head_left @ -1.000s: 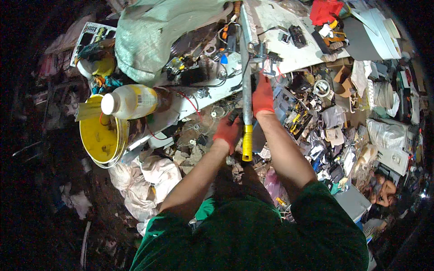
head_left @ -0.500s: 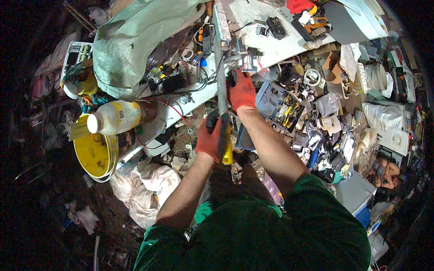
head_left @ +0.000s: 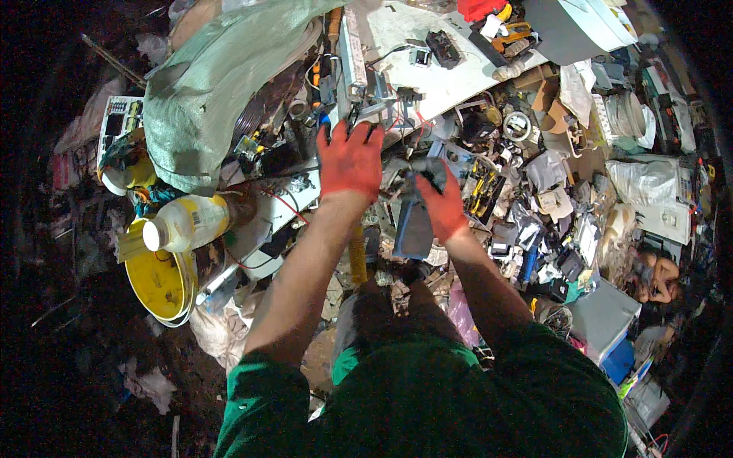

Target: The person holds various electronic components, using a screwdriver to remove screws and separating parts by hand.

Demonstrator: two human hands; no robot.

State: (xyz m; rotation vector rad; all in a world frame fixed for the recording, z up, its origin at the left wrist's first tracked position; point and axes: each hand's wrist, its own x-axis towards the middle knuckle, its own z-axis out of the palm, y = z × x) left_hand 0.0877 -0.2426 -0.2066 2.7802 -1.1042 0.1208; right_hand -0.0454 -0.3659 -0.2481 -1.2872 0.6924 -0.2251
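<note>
My left hand [head_left: 350, 162], in a red glove with dark fingertips, lies palm down with its fingers spread. It is over the line of a long grey metal bar [head_left: 350, 53]; whether it presses on the bar cannot be seen. Below that wrist a yellow ribbed handle [head_left: 357, 258] shows. My right hand [head_left: 443, 200], gloved alike, is curled beside the upper right edge of a dark blue-grey flat panel [head_left: 413, 229]. Its dark fingertips hide whatever may be between them.
A white board [head_left: 405, 30] carries wires and a black electronic part [head_left: 443, 49]. To the left stand a yellow bucket [head_left: 156, 286] and a white plastic bottle [head_left: 191, 223], under a pale green sack [head_left: 195, 99]. Mixed scrap piles up at right, around a white ring [head_left: 517, 126].
My left hand has moved up and opened from its curled hold by the yellow handle. The right has come down and right, away from the bar, to the dark panel.
</note>
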